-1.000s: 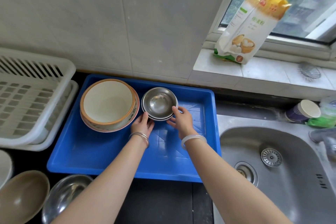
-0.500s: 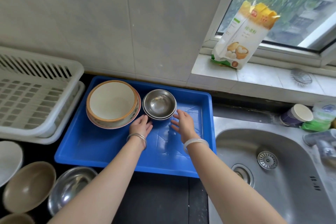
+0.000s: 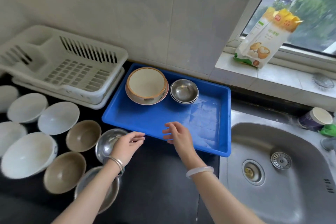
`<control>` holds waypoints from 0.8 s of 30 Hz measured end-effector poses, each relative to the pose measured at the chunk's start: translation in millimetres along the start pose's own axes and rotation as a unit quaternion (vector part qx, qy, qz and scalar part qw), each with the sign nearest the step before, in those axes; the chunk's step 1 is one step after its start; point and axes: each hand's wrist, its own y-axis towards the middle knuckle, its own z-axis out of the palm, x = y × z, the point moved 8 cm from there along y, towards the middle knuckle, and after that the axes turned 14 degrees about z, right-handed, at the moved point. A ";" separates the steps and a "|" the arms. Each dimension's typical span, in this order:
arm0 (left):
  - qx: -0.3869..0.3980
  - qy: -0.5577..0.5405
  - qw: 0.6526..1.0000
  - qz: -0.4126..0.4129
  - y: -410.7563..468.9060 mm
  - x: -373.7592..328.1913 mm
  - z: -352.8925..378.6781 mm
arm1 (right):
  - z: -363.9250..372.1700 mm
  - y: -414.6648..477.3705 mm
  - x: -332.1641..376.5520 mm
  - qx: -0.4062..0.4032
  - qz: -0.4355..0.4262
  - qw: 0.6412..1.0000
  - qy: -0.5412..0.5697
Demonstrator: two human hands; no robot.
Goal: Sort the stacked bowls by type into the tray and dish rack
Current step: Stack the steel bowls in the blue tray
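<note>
By tray (image 3: pixel 154 114): left hand (image 3: pixel 125 144), right hand (image 3: pixel 179 135), fingers (image 3: pixel 138 135) loose

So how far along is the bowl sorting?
Partway. Done: orange-rimmed bowls and steel bowls sit stacked in the blue tray. In hand: nothing; left hand and right hand hover open. Left: white bowls, brown bowls and loose steel bowls on the counter; none show in the dish rack.

A blue tray (image 3: pixel 154 120) is set against the desk's back edge, with a white slatted dish rack (image 3: pixel 72 71) just beside it on the left. In the tray's far left corner an orange-rimmed cream bowl (image 3: pixel 146 83) is nested upright in a patterned one. Just beside it, small steel bowls (image 3: pixel 184 91) are stacked. White bowls (image 3: pixel 58 117), brown bowls (image 3: pixel 83 135) and loose steel bowls (image 3: pixel 105 145) are spread upright over the desk's front left.
</note>
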 end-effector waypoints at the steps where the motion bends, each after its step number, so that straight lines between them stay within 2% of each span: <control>1: 0.003 0.035 0.999 0.004 -13.4 8.5 -12.2 | 14.1 -5.1 -10.3 0.016 0.003 1.000 -0.026; 6: 0.005 0.197 0.980 0.000 -57.6 46.7 -64.6 | 72.3 -14.0 -54.4 0.071 0.040 0.985 -0.150; 10: -0.012 0.273 0.962 0.029 -64.6 56.3 -85.1 | 96.1 -8.7 -58.2 0.041 0.040 0.982 -0.178; 15: -0.035 0.271 0.962 0.022 -64.8 66.4 -98.9 | 117.9 1.4 -58.5 0.046 0.078 0.978 -0.190; 18: -0.037 0.262 0.964 0.013 -63.7 69.2 -100.2 | 120.9 6.0 -58.9 0.057 0.102 0.982 -0.148; 24: -0.012 0.286 0.958 -0.007 -59.6 75.4 -96.7 | 94.9 -2.2 -50.7 -0.004 0.073 0.989 -0.129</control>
